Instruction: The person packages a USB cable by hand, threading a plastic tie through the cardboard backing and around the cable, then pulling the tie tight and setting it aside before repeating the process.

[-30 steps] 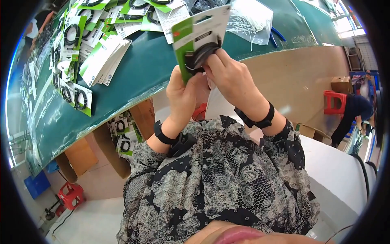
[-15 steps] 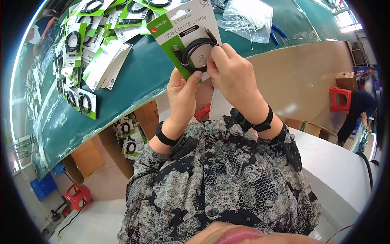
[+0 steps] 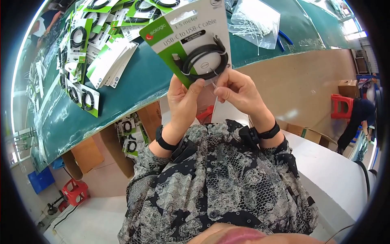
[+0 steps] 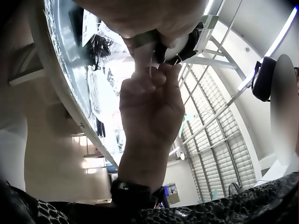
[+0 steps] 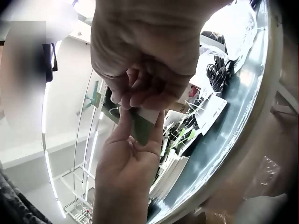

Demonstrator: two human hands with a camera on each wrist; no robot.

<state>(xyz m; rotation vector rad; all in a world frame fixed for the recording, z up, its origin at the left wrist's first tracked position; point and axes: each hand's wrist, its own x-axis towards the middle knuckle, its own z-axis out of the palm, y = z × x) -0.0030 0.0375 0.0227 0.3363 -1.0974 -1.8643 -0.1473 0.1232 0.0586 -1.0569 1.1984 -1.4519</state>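
In the head view, a white and green USB-C cable card (image 3: 162, 34) faces up with a coiled black cable (image 3: 202, 50) fixed to its front. My left hand (image 3: 183, 99) grips the card's lower edge, thumb on the front. At the coil's lower right, my right hand (image 3: 241, 91) pinches a thin white cable tie (image 3: 215, 84) by its tail. The left wrist view shows the tie's pale strand running between the card and the right fingers. From the right wrist, the left hand (image 5: 128, 163) holds the card's green corner (image 5: 141, 130), partly behind the right hand.
Several packed cable cards lie heaped on the green table (image 3: 134, 91), beside a fanned stack of blank cards (image 3: 111, 63). A plastic bag of white cable ties (image 3: 258, 18) and blue-handled pliers (image 3: 285, 37) lie at the back right. More cards sit in a box (image 3: 109, 146) below.
The card has turned from tilted to facing up and come closer. My right hand has drawn down from the coil's edge, and the white tie tail now shows in its fingers.
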